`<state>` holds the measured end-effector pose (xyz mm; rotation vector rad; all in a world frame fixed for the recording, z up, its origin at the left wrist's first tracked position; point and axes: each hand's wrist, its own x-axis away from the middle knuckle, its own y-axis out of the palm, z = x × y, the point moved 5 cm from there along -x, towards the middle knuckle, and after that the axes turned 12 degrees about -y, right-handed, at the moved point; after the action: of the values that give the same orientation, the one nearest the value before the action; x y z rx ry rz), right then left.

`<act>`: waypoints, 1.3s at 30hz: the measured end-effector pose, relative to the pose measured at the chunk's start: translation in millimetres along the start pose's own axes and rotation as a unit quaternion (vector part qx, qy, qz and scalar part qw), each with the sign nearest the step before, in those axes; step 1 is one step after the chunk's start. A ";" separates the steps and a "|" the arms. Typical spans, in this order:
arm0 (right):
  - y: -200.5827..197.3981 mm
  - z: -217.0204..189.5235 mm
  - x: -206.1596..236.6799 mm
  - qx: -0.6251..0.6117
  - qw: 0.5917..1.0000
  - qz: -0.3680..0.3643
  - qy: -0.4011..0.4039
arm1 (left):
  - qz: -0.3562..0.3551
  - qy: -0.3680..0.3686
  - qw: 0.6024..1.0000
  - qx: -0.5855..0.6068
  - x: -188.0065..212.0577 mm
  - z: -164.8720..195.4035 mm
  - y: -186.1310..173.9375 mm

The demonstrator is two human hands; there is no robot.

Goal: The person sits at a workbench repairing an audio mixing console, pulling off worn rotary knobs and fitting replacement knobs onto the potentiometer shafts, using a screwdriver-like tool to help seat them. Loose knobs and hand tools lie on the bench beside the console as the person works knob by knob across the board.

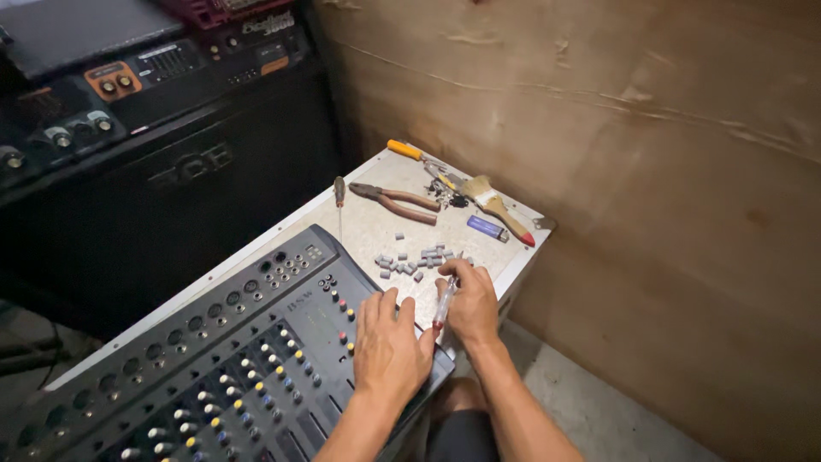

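A dark grey audio mixer (pixel 214 359) with rows of coloured knobs lies on a white table (pixel 368 227). My left hand (pixel 389 342) rests flat on the mixer's near right corner, fingers spread. Just to its right, my right hand (pixel 470 299) grips a small screwdriver (pixel 443 304) with a clear handle, its tip pointing down at the mixer's edge. Its fingertips sit beside a scatter of small grey knob caps (pixel 415 259) on the table.
Red-handled pliers (pixel 395 201), a thin screwdriver (pixel 339 197), a yellow-handled tool (pixel 410 152), a paintbrush (pixel 500 210) and a blue lighter (pixel 487 227) lie at the table's far end. Black amplifiers (pixel 145 162) stand at left. A brown wall (pixel 641 154) rises at right.
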<state>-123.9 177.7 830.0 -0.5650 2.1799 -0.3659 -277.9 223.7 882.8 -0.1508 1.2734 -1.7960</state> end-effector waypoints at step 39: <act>8.9 -9.2 -30.4 -0.212 0.967 -0.131 -0.047 | -0.022 -0.033 0.998 0.053 -28.5 -2.6 15.6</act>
<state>-116.8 201.5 851.7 -1.0909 2.1018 -0.0020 -253.4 245.0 879.7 -0.1778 1.1332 -1.8765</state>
